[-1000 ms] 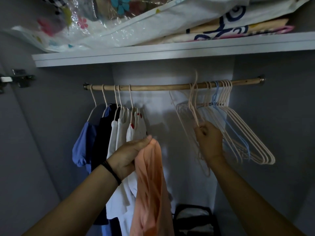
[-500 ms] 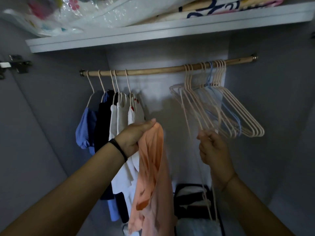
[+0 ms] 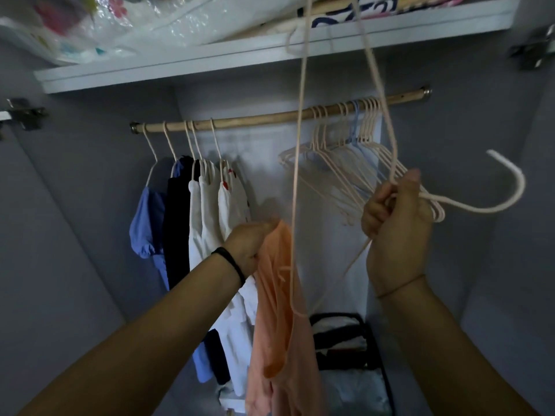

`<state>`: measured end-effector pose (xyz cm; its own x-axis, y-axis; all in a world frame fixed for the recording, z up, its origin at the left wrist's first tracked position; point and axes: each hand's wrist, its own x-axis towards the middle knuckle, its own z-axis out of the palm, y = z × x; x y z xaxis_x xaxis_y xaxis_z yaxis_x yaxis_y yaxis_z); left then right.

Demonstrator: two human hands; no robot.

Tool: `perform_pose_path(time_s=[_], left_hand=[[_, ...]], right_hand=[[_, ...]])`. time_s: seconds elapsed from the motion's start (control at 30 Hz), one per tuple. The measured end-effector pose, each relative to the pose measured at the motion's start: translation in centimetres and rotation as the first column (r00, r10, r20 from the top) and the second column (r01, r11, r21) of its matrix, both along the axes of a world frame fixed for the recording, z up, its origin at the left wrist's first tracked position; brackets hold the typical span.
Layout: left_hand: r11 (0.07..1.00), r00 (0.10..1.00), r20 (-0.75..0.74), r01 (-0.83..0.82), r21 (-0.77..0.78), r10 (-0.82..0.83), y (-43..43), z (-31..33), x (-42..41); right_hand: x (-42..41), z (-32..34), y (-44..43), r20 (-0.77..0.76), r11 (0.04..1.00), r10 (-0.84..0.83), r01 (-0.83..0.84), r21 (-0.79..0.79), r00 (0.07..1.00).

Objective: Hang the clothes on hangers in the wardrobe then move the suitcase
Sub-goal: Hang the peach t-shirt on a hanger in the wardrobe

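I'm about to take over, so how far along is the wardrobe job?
Done: several garments hang on the rod. In hand: left hand holds an orange garment, right hand grips a loose hanger. Left: hanging that garment, then the suitcase, not identifiable here.

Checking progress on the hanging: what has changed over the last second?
The right hand has pulled one pale hanger off the rod and now grips it by its neck, hook pointing right. The left hand still holds the peach garment; the hung clothes stay put.
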<state>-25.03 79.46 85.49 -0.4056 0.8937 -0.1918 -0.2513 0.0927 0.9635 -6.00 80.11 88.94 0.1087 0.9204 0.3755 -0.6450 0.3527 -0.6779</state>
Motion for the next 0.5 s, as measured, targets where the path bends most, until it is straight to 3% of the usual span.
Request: perform_pose_path(time_s=[0.13, 0.27, 0.4, 0.5], left_hand=[[0.999, 0.999, 0.042, 0.031, -0.011, -0.031, -0.2, -0.4, 1.0], [0.999, 0.995, 0.089, 0.047, 0.014, -0.048, -0.3, 0.0, 0.4], [0.987, 0.984, 0.134, 0.100, 0.127, -0.117, -0.8, 2.0, -0.6], [0.990, 0.993, 0.106, 0.032, 0.139, -0.047, -1.3, 3.6, -2.6]], right_hand=[[-0.5, 0.8, -0.8, -0.095, 0.994, -0.099, 0.104, 0.047, 0.991], [-1.8, -1.3, -1.5, -0.053, 0.990, -0.130, 0.132, 0.050, 0.990], [-3.1, -6.5, -1.6, 0.161, 0.996, -0.093, 0.094, 0.002, 0.983], [-2.7, -10.3, -1.4, 0.358, 0.996, -0.080, 0.091, -0.013, 0.930]])
